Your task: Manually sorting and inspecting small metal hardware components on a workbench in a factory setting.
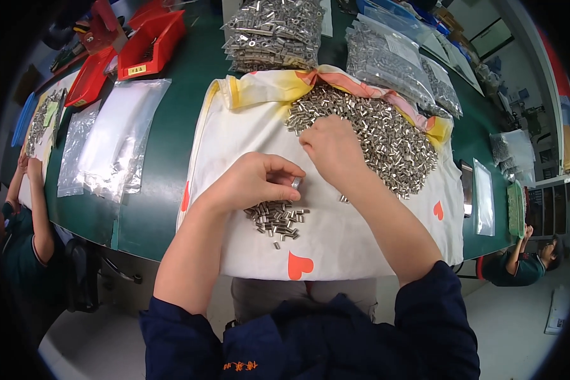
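Between the thumb and fingers of my left hand [256, 180] is a small shiny metal sleeve [296, 183]. Beneath that hand lies a small heap of short metal sleeves [275, 218] on a white cloth [361, 244] with red hearts. My right hand [335, 152] reaches to the near left edge of a much larger pile of the same silvery sleeves [396, 142]. Its fingers are curled together with their tips turned away, so what they pinch is hidden. A few loose sleeves [344, 199] lie beside my right forearm.
Stacked clear bags of metal parts [273, 35] and more filled bags [389, 60] stand behind the cloth. Flat plastic bags [117, 136] and red bins [151, 44] are at left on the green table [139, 221]. Co-workers sit at the far left [28, 253] and far right [519, 266].
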A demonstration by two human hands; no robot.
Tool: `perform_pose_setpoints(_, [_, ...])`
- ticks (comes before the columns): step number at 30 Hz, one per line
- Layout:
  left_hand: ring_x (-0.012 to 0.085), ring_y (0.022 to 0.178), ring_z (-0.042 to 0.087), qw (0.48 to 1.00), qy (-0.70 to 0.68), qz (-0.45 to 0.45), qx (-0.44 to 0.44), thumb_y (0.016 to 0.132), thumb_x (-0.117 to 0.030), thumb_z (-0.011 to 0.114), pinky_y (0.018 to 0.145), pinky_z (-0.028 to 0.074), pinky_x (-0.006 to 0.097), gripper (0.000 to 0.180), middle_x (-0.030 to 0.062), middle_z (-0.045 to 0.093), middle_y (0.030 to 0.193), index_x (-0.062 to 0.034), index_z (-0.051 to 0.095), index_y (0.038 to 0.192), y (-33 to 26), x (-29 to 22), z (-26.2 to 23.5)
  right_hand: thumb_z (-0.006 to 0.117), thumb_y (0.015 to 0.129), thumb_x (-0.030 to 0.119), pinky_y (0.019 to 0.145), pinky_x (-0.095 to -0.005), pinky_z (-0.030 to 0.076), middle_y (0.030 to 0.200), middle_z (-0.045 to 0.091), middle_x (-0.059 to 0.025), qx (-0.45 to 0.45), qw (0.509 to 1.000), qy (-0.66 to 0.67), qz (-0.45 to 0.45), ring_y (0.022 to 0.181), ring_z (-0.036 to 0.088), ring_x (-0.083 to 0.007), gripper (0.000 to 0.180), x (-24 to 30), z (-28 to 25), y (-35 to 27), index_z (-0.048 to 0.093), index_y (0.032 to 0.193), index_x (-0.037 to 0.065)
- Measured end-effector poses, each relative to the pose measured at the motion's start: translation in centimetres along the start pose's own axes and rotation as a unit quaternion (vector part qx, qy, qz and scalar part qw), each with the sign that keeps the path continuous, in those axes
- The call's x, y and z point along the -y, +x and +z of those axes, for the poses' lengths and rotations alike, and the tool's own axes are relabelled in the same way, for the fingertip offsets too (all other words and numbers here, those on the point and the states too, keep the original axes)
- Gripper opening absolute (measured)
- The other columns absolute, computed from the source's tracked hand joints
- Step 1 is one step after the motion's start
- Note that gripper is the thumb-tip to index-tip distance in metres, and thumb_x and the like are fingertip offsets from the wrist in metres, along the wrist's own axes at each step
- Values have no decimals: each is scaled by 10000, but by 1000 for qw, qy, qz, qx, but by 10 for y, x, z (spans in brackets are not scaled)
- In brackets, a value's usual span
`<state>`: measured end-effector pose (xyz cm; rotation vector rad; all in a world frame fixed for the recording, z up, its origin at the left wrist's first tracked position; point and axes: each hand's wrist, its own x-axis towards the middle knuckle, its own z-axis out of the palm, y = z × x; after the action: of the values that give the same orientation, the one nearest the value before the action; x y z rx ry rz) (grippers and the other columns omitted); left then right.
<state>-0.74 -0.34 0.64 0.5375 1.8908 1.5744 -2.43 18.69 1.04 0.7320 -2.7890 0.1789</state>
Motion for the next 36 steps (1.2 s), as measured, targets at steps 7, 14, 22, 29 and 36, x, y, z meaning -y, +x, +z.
perform_pose_setpoints(7, [79,768,576,994,-95,12,-50,731,-55,698,700,476,213,324,46,628,849,23,604,1031,1,5,1,581,750,82,713,-333,441,816,623,-63,-48,972,207,103,791,568,-221,77,14,-12,-17,645,773,45])
perform_pose_setpoints(14, [95,801,609,983,-153,11,-101,754,-24,658,714,483,208,348,72,645,874,35,566,1084,5,4,1,625,747,38,649,-245,459,813,627,-47,-50,840,498,208,720,580,-122,101,28,-6,-38,651,845,37])
perform_pose_setpoints(22, [82,773,601,988,-113,4,-104,748,-32,670,699,483,204,345,64,647,846,36,579,1074,9,7,3,641,710,20,633,-270,455,769,621,-55,-104,897,405,147,712,582,-170,93,27,-4,-39,637,800,44])
perform_pose_setpoints(29, [66,738,578,990,-78,-7,-116,722,-57,710,678,479,208,327,37,641,812,17,619,1028,10,12,5,631,694,41,653,-341,452,733,594,-79,-136,946,286,64,720,560,-257,64,31,-2,-39,598,748,39])
perform_pose_setpoints(36, [60,710,560,991,-79,-9,-107,715,-59,722,652,472,200,331,21,627,798,16,624,1022,8,11,5,636,700,59,642,-335,464,735,603,-89,-93,917,369,123,709,579,-255,55,31,-4,-41,609,744,38])
